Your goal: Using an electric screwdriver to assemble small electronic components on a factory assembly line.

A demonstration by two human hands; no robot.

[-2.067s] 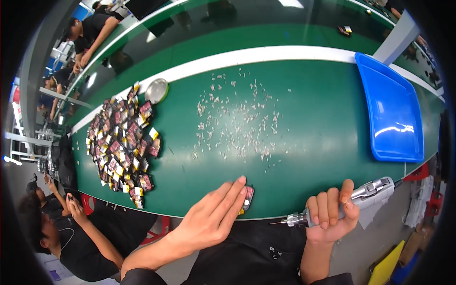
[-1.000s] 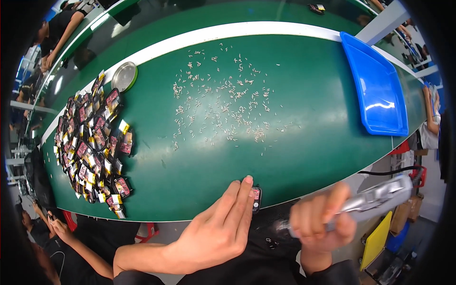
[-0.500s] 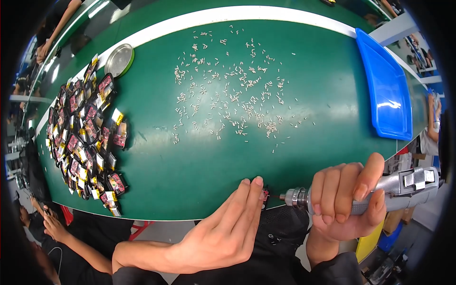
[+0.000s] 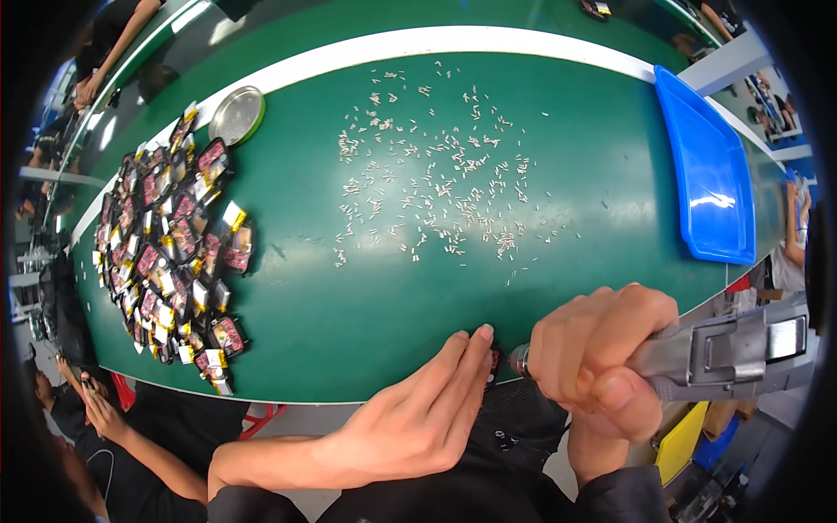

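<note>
My left hand lies along the near edge of the table, fingers straight and pressed together. At its fingertips it holds a small circuit-board device, of which only a reddish sliver shows; my thumb is hidden. My right hand is wrapped round a grey power screwdriver, held roughly level. The screwdriver's nose points left, right beside the device. Whether its bit touches a screw cannot be made out.
Many small pins or screws lie scattered mid-table. On the left is a heap of black-cased boards with batteries, beside a round metal tin. A blue tray stands at right. Another person's hand is at lower left.
My right hand has brought the screwdriver leftward, its nose now close against the device, and the fingers have curled tighter round it. My left hand stays nearly in place. The view has shifted slightly.
</note>
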